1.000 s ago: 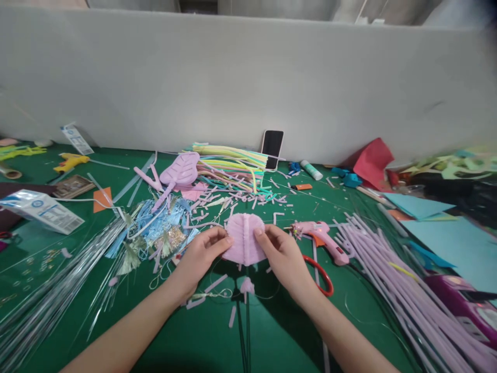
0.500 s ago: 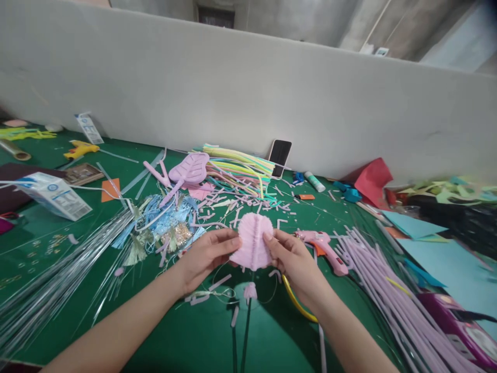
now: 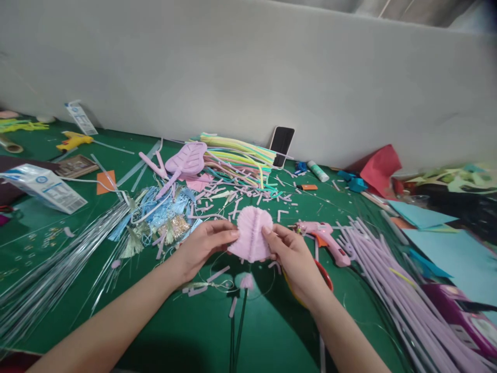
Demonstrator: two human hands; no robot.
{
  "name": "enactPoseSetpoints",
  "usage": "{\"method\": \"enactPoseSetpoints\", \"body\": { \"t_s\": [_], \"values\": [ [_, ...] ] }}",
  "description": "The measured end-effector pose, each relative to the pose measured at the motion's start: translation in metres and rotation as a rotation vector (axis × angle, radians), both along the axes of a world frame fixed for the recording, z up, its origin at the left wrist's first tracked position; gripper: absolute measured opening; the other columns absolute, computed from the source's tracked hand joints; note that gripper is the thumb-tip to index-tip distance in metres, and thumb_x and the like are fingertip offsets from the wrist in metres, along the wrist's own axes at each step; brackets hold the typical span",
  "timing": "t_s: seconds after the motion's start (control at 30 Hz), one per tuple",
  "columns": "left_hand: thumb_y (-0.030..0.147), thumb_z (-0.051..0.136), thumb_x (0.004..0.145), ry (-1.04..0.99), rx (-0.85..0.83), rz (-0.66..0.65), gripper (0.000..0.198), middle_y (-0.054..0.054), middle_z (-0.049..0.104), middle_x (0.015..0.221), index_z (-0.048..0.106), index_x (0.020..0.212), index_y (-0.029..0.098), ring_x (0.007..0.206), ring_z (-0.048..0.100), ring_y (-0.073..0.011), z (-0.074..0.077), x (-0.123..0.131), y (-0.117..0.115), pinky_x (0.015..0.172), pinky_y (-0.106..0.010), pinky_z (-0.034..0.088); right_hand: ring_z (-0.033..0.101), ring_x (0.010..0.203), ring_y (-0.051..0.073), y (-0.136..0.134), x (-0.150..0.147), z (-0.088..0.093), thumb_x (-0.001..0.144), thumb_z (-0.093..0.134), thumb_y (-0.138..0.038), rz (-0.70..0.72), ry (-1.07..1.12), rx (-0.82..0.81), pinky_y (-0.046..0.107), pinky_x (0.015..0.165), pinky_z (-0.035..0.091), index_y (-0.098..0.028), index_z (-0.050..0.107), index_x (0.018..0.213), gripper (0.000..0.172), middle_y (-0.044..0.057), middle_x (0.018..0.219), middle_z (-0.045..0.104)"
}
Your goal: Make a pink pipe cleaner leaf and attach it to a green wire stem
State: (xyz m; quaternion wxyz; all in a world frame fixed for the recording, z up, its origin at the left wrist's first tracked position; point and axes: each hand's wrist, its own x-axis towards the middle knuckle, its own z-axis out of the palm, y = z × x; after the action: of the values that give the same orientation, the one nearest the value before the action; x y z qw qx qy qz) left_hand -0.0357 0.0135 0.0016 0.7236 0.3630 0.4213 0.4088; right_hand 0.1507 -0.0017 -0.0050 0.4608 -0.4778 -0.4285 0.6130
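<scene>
At the near middle of the green table point(image 3: 194, 324), two bare hands are gripping one fluffy pink piece point(image 3: 248, 235) by its opposite sides. The left hand point(image 3: 209, 243) is pinching the left edge between thumb and fingers; the right hand point(image 3: 291, 254) is pressing its thumb onto the face, just right of the raised rib, its fingers curling behind.

If the two grips are pulling unevenly, I'd expect bending along that rib, or pile coming loose. One pink glue gun point(image 3: 329, 241) is lying just right of the right hand, so a careless wrist could be knocking it; whether its nozzle is hot, I cannot tell.

Counting around, I'm seeing two glue guns, the second being a yellow glue gun point(image 3: 76, 140) at far left. Two cartons are standing out on the left: a nearer carton point(image 3: 46, 187) and a farther carton point(image 3: 81, 119). One phone point(image 3: 282, 146) is leaning by the far wall point(image 3: 233, 77), and one leaf-shaped lilac paddle point(image 3: 188, 157) is lying far left. The lilac rods point(image 3: 388, 282) at right are overlapping too much for counting.
</scene>
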Motion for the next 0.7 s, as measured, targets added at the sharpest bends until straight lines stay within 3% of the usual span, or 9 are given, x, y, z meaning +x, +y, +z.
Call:
{"method": "enactPoseSetpoints", "body": {
  "t_s": [0.4,0.7],
  "values": [
    [0.026,0.069,0.065,0.272,0.249,0.075,0.014,0.005,0.051,0.061,0.060,0.060,0.017,0.059,0.043,-0.0105,0.0027,0.0020,0.0014,0.057,-0.023,0.034,0.047,0.054,0.010,0.0000,-0.0040,-0.0002,0.078,0.068,-0.051,0.025,-0.019,0.019,0.023,0.051,0.043,-0.021,0.066,0.081,0.030,-0.004,0.064,0.056],
    [0.029,0.071,0.074,0.203,0.267,0.061,0.014,0.003,0.057,0.067,0.065,0.069,0.017,0.064,0.049,-0.0102,0.0042,0.0001,-0.0021,0.060,-0.021,0.038,0.047,0.051,0.011,0.0008,-0.0051,0.0043,0.075,0.070,-0.052,0.009,-0.013,0.013,0.023,0.046,0.041,-0.021,0.069,0.079,0.031,-0.003,0.060,0.056]
  ]
}}
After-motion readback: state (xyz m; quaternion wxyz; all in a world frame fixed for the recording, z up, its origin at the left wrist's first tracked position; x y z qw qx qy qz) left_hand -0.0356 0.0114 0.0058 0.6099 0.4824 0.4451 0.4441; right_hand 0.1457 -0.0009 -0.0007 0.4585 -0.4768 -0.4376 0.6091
